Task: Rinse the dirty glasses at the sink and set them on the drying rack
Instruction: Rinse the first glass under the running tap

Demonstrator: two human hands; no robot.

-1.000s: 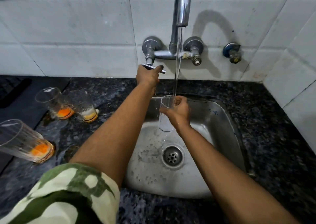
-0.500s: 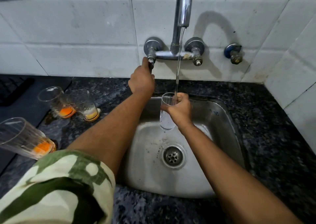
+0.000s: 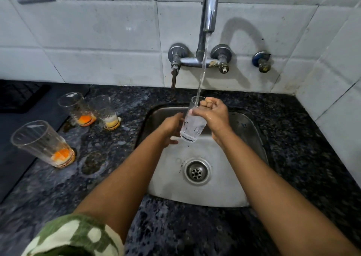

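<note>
My right hand (image 3: 214, 115) grips a clear glass (image 3: 192, 124) over the steel sink (image 3: 248, 130), with its fingers hooked over the rim. Water from the tap (image 3: 210, 11) streams into the glass. My left hand (image 3: 172, 126) is beside the glass on its left, fingers spread and close to its lower wall; I cannot tell if they touch it. Three dirty glasses stand on the dark counter at the left: one near glass (image 3: 42, 144) with orange residue, a second (image 3: 77, 108) with orange residue, and a third (image 3: 105, 112) with pale yellow residue.
The tap's left lever (image 3: 173, 76) hangs down from the wall mixer. A dark mat (image 3: 21, 97) lies on the counter at the far left. A drain (image 3: 197, 172) sits mid-sink. Tiled walls close the back and the right side. A small valve (image 3: 261, 61) sticks out at the right.
My left hand has let go of the tap lever and come down beside the glass. The lever now hangs down. The glass has filled and tilted slightly.
</note>
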